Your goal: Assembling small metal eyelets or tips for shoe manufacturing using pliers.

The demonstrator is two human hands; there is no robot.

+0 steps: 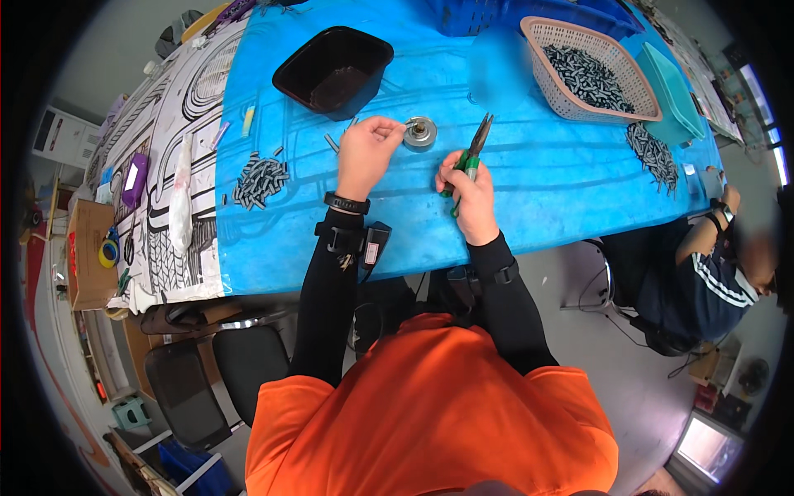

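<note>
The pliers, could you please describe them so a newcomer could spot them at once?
Start from the blue table cover, then find the person's right hand over it. The pliers are gripped there, dark tapered tips pointing away from the body; their green handles distinguish them from the round metal container nearby.

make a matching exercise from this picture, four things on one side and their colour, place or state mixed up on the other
Things:
1. pliers
2. basket
3. square tub
4. metal can

Matches:
a. silver, beside the left fingers
b. pink, holding small grey pieces
c. black, open at the top
d. green-handled, held in the right fingers

Pairs: 1-d, 2-b, 3-c, 4-a
</note>
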